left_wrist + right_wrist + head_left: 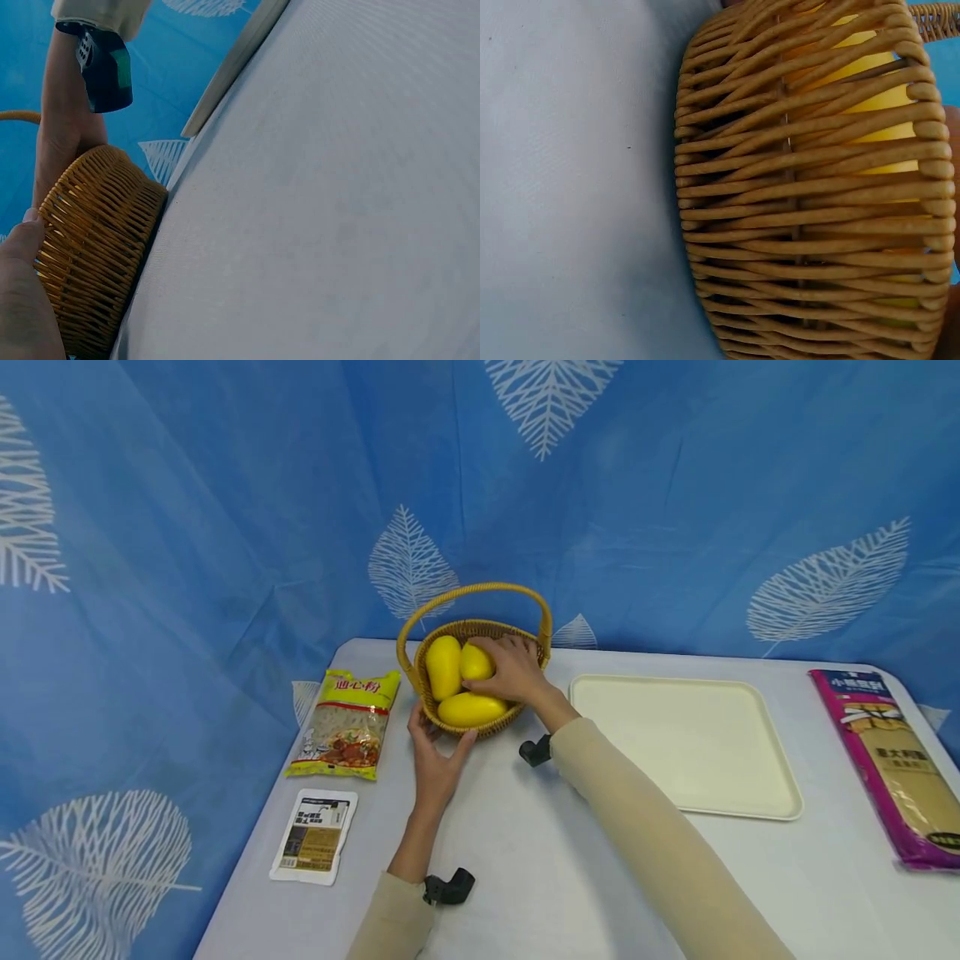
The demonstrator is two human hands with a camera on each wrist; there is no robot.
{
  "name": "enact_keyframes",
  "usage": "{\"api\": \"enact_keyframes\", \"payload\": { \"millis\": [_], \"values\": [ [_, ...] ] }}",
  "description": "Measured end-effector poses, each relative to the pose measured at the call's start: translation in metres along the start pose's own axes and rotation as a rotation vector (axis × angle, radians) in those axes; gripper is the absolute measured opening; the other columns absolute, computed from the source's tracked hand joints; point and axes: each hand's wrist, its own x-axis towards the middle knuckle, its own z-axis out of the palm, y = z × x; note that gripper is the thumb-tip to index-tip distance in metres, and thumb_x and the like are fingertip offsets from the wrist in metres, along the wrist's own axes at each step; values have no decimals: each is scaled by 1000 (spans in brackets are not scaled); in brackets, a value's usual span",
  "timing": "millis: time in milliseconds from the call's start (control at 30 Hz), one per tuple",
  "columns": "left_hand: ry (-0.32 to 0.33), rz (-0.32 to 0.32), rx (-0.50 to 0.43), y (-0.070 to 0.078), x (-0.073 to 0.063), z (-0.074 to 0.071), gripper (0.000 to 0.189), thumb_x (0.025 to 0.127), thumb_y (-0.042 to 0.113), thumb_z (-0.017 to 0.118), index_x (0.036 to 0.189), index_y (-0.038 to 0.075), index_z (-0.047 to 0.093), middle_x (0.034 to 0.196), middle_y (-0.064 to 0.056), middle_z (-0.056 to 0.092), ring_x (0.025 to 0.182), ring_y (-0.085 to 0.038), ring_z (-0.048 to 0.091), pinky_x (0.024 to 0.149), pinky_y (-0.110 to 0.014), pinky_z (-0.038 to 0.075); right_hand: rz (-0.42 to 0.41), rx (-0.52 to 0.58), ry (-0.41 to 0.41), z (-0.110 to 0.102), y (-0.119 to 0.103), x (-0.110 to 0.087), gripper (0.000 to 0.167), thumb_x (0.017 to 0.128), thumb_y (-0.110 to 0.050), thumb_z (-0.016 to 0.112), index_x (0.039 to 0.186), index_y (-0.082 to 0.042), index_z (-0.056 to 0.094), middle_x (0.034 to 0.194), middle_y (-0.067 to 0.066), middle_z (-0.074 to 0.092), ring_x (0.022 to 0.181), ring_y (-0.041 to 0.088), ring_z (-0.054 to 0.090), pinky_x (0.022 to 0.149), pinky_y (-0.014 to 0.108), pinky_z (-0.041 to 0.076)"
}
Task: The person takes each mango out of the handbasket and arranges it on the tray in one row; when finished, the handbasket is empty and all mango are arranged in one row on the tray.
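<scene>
- Nearest: beige sleeves, left (393, 914) and right (660, 843), each with 1 black device at the wrist (left (450, 887), right (536, 751)), over the white surface (517, 877).
- Left side: small flat white pouch with a brown-and-black printed panel (311, 847); print too small to read.
- Far right: long purple plastic packet with a tan window (892, 768). Dark characters on the window appear to read 意大利面; smaller lines unclear.
- Right of centre: shallow cream rectangular tray (678, 743).
- Beyond the white pouch: yellow-edged clear plastic bag with a food picture (345, 727); pinkish-red 通心粉 across the top.
- Left hand (435, 768): thumb and fingers spread wide, touching the near left side of the brown woven basket with an arched handle (497, 725). Basket stands on the surface, left of the tray.
- Basket holds 3 smooth yellow mango-shaped fruits: 1 at left (444, 667), 1 lying across the near side (471, 710), 1 in the middle (477, 663).
- Right hand (517, 670): inside the rim, thumb and fingers gripping the middle fruit.
- Left wrist view: basket's outer weave, left thumb at its rim. Right wrist view: yellow showing through gaps in the weave; right-hand grip not visible there.
- Farthest: blue cloth backdrop with white leaf prints (225, 468).
</scene>
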Motion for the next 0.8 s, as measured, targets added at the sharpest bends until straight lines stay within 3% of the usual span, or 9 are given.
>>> {"api": "enact_keyframes", "payload": {
  "millis": [167, 300, 433, 667, 800],
  "values": [
    [13, -14, -15, -20, 3, 3, 90, 88, 13, 73, 153, 3, 12, 153, -26, 27, 135, -42, 36, 106, -60, 35, -20, -5, 29, 1, 2, -1, 75, 82, -57, 70, 147, -29, 42, 137, 7, 55, 129, 31, 42, 108, 57, 25],
    [31, -46, 1, -34, 4, 5, 89, 89, 20, 73, 154, 15, 14, 156, -14, 27, 137, -32, 36, 109, -53, 35, -19, -14, 49, 4, 3, -4, 76, 82, -57, 70, 147, -30, 42, 138, 6, 54, 130, 29, 43, 111, 57, 24],
    [41, -42, 4, -37, 3, 5, 86, 89, 26, 73, 154, 20, 17, 157, -7, 28, 137, -25, 37, 109, -49, 36, -12, -13, 60, 6, 3, -7, 76, 82, -57, 70, 147, -30, 42, 139, 7, 53, 131, 30, 42, 113, 56, 23],
    [57, -23, 51, -37, 0, 5, 87, 83, 29, 80, 149, 12, 25, 150, -12, 35, 130, -28, 43, 104, -49, 40, -8, -12, 68, 8, 4, -10, 76, 82, -57, 70, 148, -29, 41, 141, 7, 51, 134, 31, 40, 114, 57, 23],
    [72, -43, 59, -35, -2, 6, 93, 76, 29, 86, 146, 14, 27, 149, -11, 37, 128, -28, 45, 105, -48, 40, -16, -9, 74, 7, 4, -12, 76, 82, -57, 70, 147, -30, 42, 142, 5, 52, 135, 30, 40, 114, 57, 23]
  ]
}}
